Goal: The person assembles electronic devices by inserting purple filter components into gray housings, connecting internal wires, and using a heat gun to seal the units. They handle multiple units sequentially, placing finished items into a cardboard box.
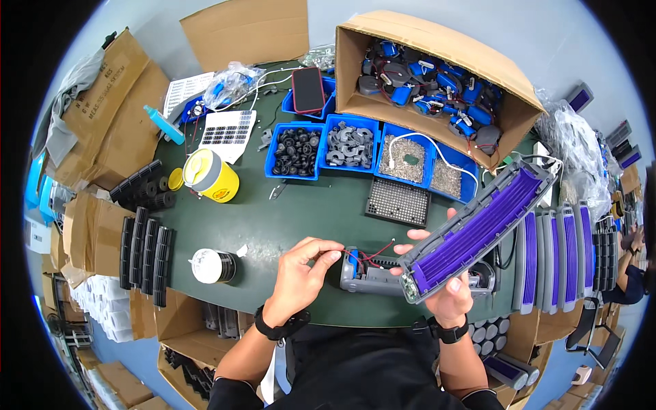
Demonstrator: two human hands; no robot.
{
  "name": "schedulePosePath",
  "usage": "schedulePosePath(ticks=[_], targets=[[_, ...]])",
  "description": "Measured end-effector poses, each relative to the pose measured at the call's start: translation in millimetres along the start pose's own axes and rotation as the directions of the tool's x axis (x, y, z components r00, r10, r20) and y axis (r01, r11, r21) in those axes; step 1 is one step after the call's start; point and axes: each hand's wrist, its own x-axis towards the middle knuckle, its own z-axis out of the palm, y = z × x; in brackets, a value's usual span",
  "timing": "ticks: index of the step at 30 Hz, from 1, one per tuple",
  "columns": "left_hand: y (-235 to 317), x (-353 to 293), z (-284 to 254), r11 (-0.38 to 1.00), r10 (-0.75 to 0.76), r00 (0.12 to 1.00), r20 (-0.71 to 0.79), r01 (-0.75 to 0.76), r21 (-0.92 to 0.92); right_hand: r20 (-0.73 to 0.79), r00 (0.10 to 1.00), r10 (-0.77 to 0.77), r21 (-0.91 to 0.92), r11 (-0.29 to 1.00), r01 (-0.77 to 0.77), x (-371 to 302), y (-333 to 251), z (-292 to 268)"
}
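Note:
My right hand grips a long grey housing half with a purple inner face, tilted up to the right. A small green circuit board shows at its lower end. In a pinch, my left hand has thin red wires between thumb and forefinger. These wires run over a grey housing base lying on the green table, partly hidden behind the raised half. A blue battery pack stands at the left end of that base.
Blue bins of black wheels, grey clips and screws stand beyond my hands. Behind them a carton holds blue battery packs. Purple-grey housings line the right; a yellow tub and white jar stand left.

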Motion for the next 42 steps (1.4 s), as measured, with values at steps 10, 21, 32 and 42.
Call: schedulePosePath(ticks=[10,21,32,42], targets=[[25.3,14.7,9.3,0.932,0.324,0.917,0.231,-0.352,0.091,-0.049,0.998,-0.039,-0.111,0.993,0.034,-11.9,5.8,8.6],[56.5,5.5,8.5,0.997,0.063,0.910,0.411,-0.040,-0.065,0.024,0.993,-0.118,-0.219,0.968,0.120,-19.6,9.2,7.9],[68.1,-1.6,5.7,0.889,-0.181,0.688,0.703,0.420,-0.182,0.221,0.906,-0.362,-0.459,0.781,0.424,-38.8,21.9,5.4],[65.2,0.3,11.3,0.855,-0.228,0.654,0.721,0.489,-0.173,0.273,0.911,-0.309,-0.462,0.789,0.406,-45.2,1.7,20.2]])
